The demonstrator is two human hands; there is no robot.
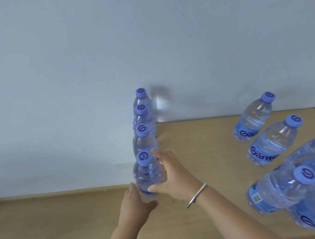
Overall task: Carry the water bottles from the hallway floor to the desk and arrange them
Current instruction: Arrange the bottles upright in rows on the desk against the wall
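already well under way, the arranging shows four clear plastic water bottles with purple caps in a row at the left edge of the light wooden tabletop, the nearest flanked by the left hand and right hand, fingers straight against its sides. about five more bottles stand loosely at right, unaligned; any left in the hallway is out of view.

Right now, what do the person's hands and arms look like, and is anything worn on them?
Both forearms are bare, with no sleeves or gloves in view. The right hand has a plain silver bangle around its wrist. The left hand shows no ring, watch or band. No markings are visible on either arm.
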